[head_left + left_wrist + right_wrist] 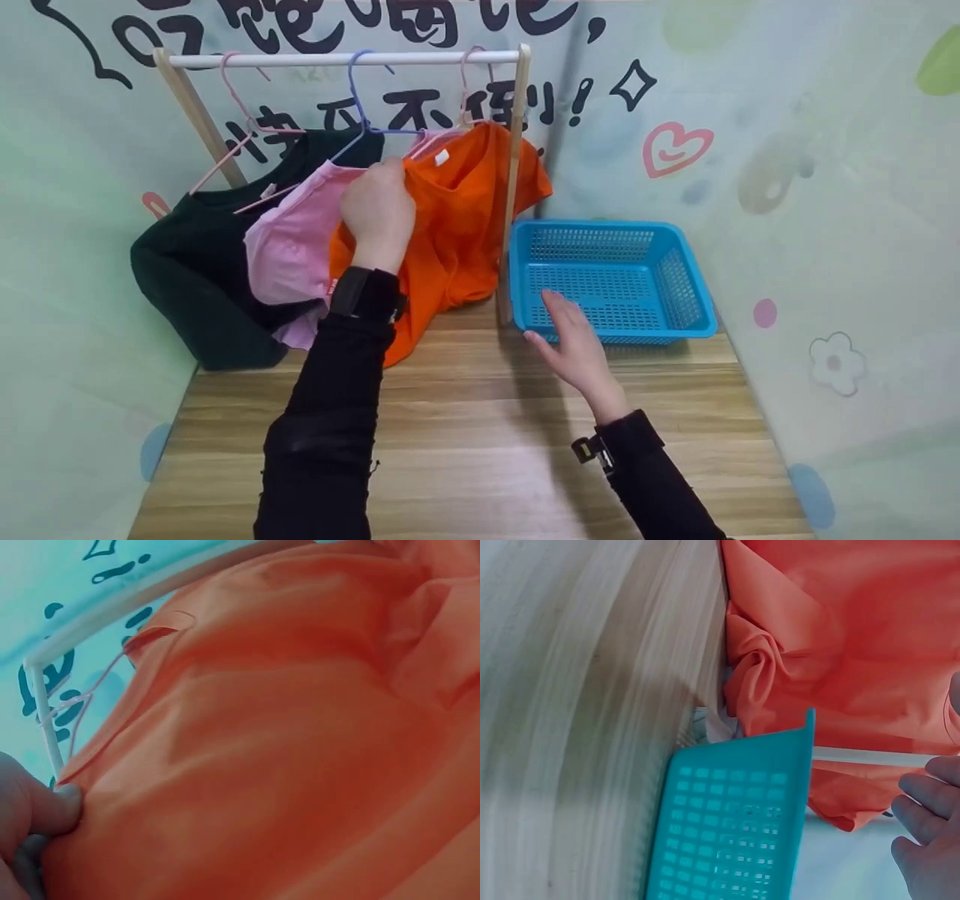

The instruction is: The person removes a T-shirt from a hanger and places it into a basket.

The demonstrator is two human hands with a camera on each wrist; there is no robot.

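My left hand (379,210) pinches the orange T-shirt (461,217) at the neckline; in the left wrist view the thumb (60,806) presses the cloth's edge. The shirt hangs at the rack's right end, on a pink hanger (465,86) whose lower part is mostly hidden by cloth. Over the near rim of the blue basket (697,300) is my right hand (577,352), fingers straight and holding nothing. The right wrist view shows its fingers (922,817) beside the basket wall (727,817), with the orange cloth beyond.
A rack with a white rail (300,60) and wooden posts stands at the back. From it hang a dark green garment (202,277) on a pink hanger and a pink garment (292,240) by a blue hanger (356,97). The wooden table (450,450) lies in front.
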